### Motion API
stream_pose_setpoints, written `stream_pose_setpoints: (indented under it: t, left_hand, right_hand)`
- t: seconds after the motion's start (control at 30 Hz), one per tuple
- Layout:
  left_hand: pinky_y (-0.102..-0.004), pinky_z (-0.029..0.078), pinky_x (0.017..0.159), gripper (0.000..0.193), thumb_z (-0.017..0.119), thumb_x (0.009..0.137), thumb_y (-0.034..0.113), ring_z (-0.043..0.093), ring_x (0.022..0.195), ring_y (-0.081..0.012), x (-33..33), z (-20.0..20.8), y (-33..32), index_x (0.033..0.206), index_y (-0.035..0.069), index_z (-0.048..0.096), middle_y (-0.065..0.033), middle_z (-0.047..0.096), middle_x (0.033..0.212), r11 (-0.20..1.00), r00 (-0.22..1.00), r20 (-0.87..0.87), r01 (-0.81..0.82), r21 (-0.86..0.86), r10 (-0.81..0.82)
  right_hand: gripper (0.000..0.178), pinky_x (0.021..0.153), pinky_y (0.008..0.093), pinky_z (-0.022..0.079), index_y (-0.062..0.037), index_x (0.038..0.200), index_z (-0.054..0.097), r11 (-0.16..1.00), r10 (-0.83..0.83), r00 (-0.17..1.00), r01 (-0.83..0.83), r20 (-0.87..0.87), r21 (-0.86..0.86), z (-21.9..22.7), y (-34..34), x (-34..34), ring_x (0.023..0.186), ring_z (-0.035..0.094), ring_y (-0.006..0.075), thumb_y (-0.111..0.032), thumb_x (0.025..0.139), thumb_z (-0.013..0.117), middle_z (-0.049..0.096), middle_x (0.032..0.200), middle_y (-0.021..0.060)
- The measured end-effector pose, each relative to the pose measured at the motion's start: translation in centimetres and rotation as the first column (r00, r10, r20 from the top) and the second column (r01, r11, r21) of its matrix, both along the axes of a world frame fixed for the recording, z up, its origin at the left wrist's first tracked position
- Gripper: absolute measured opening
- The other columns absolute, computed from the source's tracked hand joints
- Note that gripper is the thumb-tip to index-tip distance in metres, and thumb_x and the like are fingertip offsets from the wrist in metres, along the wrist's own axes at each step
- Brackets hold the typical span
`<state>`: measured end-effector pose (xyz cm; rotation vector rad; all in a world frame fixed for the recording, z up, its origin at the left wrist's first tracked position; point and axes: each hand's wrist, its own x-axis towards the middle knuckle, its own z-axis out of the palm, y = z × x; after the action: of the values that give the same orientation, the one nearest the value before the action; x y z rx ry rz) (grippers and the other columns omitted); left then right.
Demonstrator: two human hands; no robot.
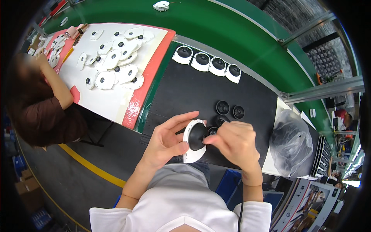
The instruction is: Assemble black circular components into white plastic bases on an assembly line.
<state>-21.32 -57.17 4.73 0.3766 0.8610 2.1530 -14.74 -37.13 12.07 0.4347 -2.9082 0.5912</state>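
Note:
My left hand [165,140] grips a white plastic housing [190,156] by its edge, with the thumb in front and the fingers behind. A black round cup [197,136] sits in the housing, which is tilted up off the table. On the cup's right side rests the thumb of my right hand [237,145], its other fingers curled in; what lies inside them is hidden. Just beyond that hand, several loose black round cups [238,112] lie on the black mat [176,96]; one is partly covered by my knuckles.
White housings with black cups [201,62] stand in a row at the mat's far edge. On the left, a co-worker [50,104] sits by a white-topped table [116,98] strewn with white parts [112,58]. A clear plastic bag [290,143] lies to the right.

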Motion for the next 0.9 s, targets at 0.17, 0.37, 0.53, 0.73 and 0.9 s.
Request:
stream_pose_setpoints:
  t: [0.17,0.37,0.53,0.73,0.9]
  left_hand:
    - [-0.0386,0.046,0.105,0.080,0.079,0.081,0.027,0.059,0.121,-0.0269,-0.1,-0.1,0.1,0.141,-0.008,0.039,-0.0243,0.057,0.132,1.000,0.997,0.078,-0.019,-0.020,0.021]
    - [-0.0386,0.047,0.104,0.082,0.084,0.078,0.026,0.060,0.120,-0.0270,0.0,-0.2,0.1,0.140,-0.007,0.041,-0.0234,0.057,0.132,0.999,0.998,0.047,-0.047,-0.020,0.048]
    - [-0.0373,0.048,0.102,0.079,0.082,0.079,0.025,0.060,0.121,-0.0271,0.0,-0.8,0.5,0.139,-0.006,0.041,-0.0229,0.058,0.130,0.997,0.996,-0.032,-0.078,-0.025,0.077]
    - [-0.0360,0.049,0.100,0.069,0.076,0.081,0.003,0.058,0.119,-0.0240,-0.4,-0.7,0.0,0.140,-0.004,0.041,-0.0200,0.052,0.135,1.000,0.994,0.107,-0.021,0.022,0.018]
    - [-0.0343,0.049,0.100,0.064,0.072,0.086,0.005,0.058,0.120,-0.0213,-0.4,-1.1,0.1,0.141,-0.001,0.040,-0.0175,0.053,0.135,0.999,0.994,0.104,0.035,-0.012,-0.034]
  right_hand:
    - [0.031,0.050,0.0345,0.045,-0.0058,0.075,0.061,0.947,-0.016,0.996,-0.015,-0.093,-0.322,0.6,-1.5,-1.3,0.055,0.057,0.0236,-0.032,0.079,0.077,0.052,0.061,0.0042]
    - [0.031,0.054,0.0329,0.047,-0.0058,0.094,0.066,0.984,-0.008,0.999,0.017,0.054,-0.179,0.6,-0.1,-0.6,0.064,0.061,0.0225,-0.029,0.078,0.077,0.058,0.072,0.0051]
    - [0.032,0.054,0.0321,0.047,-0.0050,0.088,0.066,0.980,0.012,0.997,0.003,0.073,-0.201,-0.3,0.1,-0.2,0.063,0.060,0.0226,-0.032,0.076,0.078,0.059,0.074,0.0061]
    - [0.074,0.083,0.0393,0.048,-0.0064,0.124,0.062,0.976,0.079,0.996,-0.086,-0.043,-0.201,0.5,0.0,-1.1,0.102,0.059,0.0301,-0.046,0.065,0.082,0.059,0.122,0.0099]
    - [0.077,0.087,0.0413,0.048,-0.0038,0.126,0.059,0.957,0.117,0.993,-0.119,-0.020,-0.264,-1.8,-0.4,-1.4,0.107,0.059,0.0329,-0.039,0.063,0.086,0.058,0.124,0.0141]
